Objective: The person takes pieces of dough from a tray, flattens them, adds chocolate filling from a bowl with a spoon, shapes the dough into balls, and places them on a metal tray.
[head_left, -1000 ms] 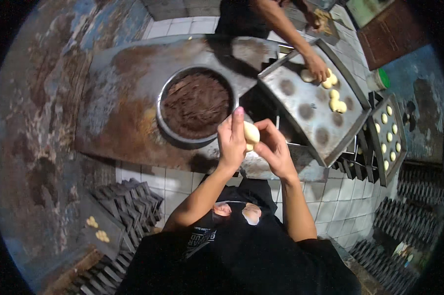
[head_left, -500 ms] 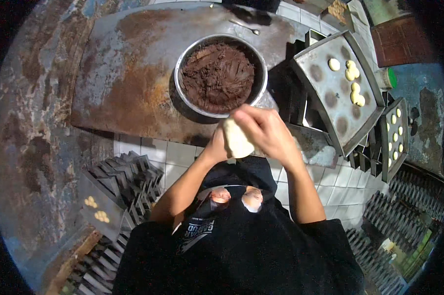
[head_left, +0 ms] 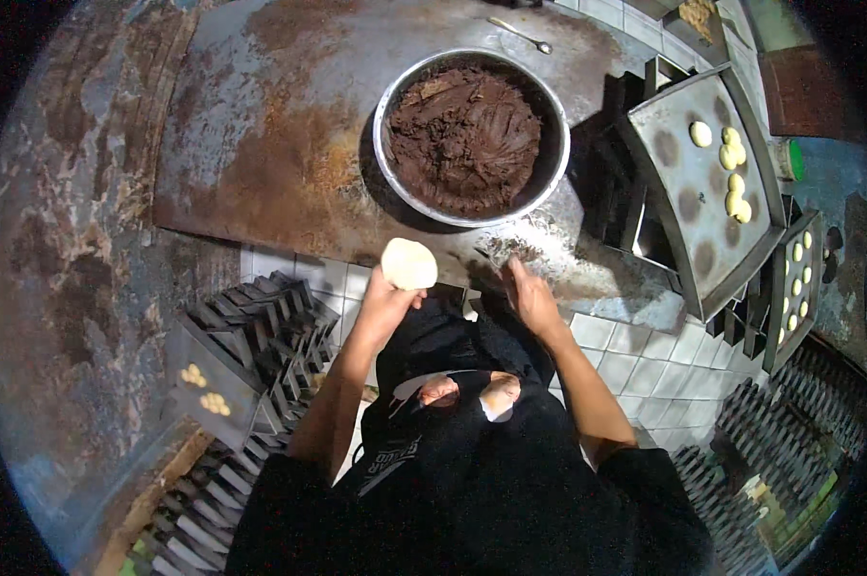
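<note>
My left hand (head_left: 385,310) is closed on the lower edge of a pale, flattened round of dough (head_left: 409,264), which it holds up by the table's near edge. Apart from it, my right hand (head_left: 532,302) is at the same edge with its fingers drawn together; whether anything small is between them I cannot make out. Just beyond both hands stands a large metal bowl (head_left: 384,158) of thick dark brown paste (head_left: 467,139). Neither hand touches the bowl.
A spoon (head_left: 522,36) lies behind the bowl. At right, a tilted metal tray (head_left: 669,187) carries several dough balls (head_left: 731,149), with another filled tray (head_left: 777,322) beyond. Stacked metal trays or moulds (head_left: 261,336) stand at lower left. A green-lidded jar (head_left: 794,160) is at far right.
My hands have parted. The left has moved left with the dough, now seen as a flat round; the right has let go of it and dropped lower. The view has shifted slightly.
</note>
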Demonstrator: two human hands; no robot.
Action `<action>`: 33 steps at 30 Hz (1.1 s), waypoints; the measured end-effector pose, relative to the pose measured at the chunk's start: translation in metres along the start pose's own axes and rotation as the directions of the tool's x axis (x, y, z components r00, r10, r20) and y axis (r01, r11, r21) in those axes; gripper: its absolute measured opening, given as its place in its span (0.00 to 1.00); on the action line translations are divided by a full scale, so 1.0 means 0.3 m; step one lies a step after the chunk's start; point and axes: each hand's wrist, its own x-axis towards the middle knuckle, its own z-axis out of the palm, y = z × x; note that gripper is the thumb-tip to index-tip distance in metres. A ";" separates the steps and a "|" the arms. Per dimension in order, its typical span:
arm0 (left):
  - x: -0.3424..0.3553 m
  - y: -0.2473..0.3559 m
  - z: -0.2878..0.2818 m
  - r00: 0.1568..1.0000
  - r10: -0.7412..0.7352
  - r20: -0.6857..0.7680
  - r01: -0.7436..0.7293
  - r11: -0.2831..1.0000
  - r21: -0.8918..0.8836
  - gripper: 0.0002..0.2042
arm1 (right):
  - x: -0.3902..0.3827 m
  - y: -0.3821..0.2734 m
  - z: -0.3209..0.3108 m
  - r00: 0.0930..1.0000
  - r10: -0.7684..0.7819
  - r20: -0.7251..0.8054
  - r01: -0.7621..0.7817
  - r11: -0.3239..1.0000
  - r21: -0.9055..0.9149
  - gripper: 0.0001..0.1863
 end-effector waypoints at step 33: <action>0.021 0.361 -0.071 0.964 -0.024 0.263 0.166 0.830 -0.533 0.46 | 0.194 -0.539 -0.394 0.802 -0.531 -0.272 0.544 0.838 -0.032 0.36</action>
